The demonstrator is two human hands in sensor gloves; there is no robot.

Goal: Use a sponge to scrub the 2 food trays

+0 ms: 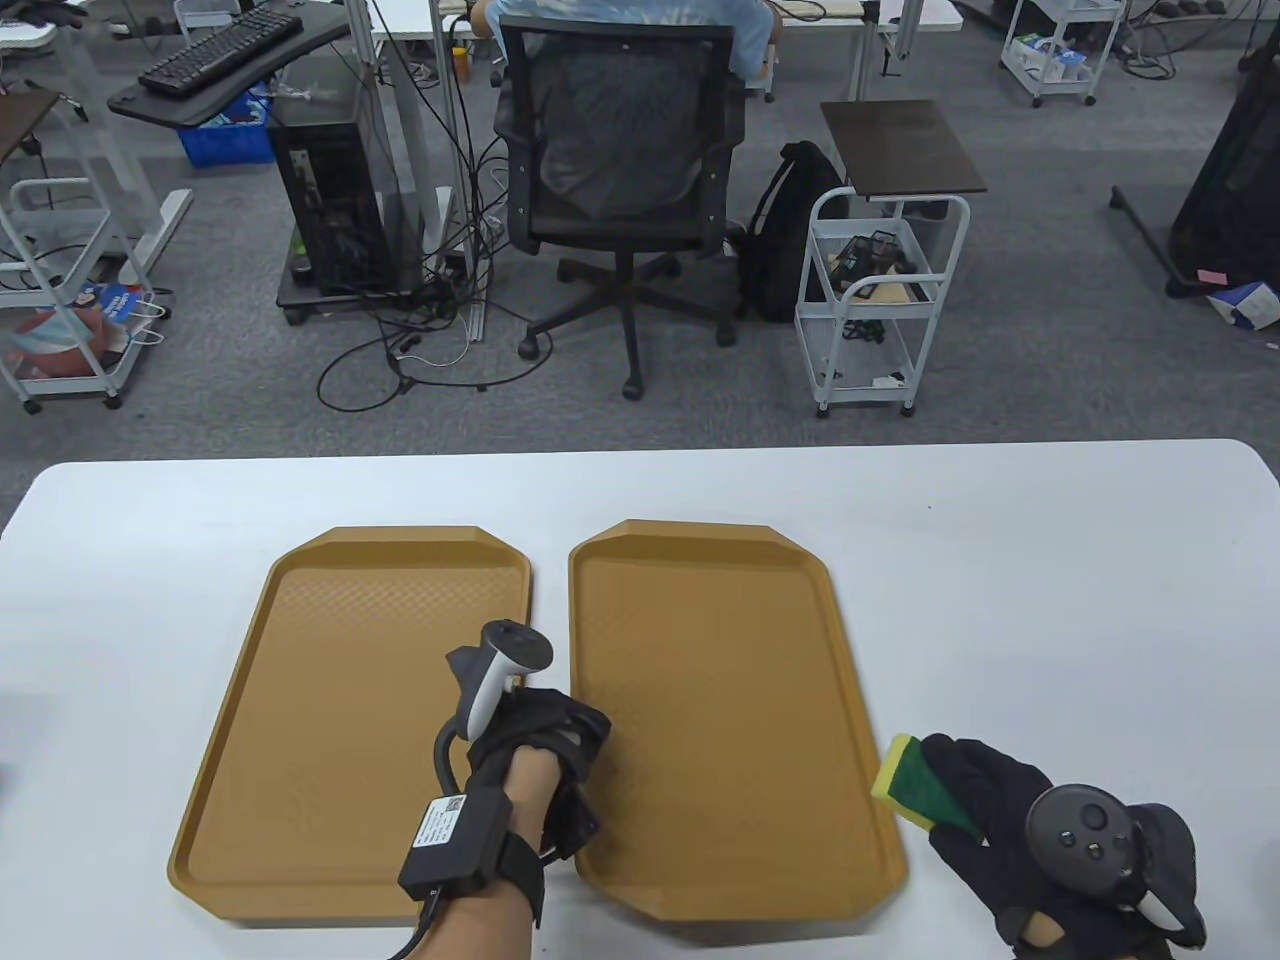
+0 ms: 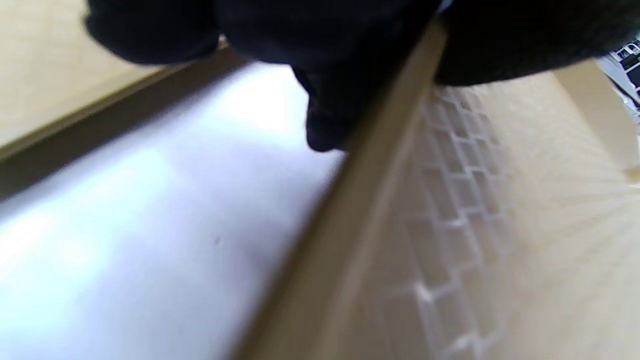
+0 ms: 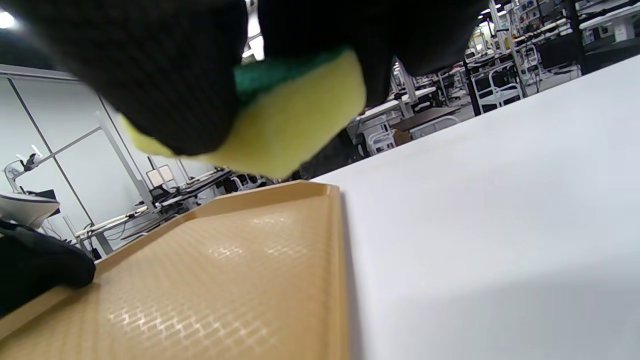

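Two tan food trays lie side by side on the white table: the left tray (image 1: 330, 700) and the right tray (image 1: 720, 690). My left hand (image 1: 575, 755) reaches across the narrow gap between them and its fingers (image 2: 325, 125) curl over the right tray's left rim (image 2: 380, 165). The glove also shows at that rim in the right wrist view (image 3: 40, 275). My right hand (image 1: 960, 790) holds a yellow sponge (image 1: 915, 785) with a green scrub face just off the right tray's right rim, near the front. The sponge (image 3: 295, 120) hangs a little above the table beside the tray (image 3: 225, 270).
The white table (image 1: 1080, 600) stretches right of the trays. Past its far edge are an office chair (image 1: 620, 170) with a seated person, a white wire cart (image 1: 880, 300), and a computer tower with cables on the carpet.
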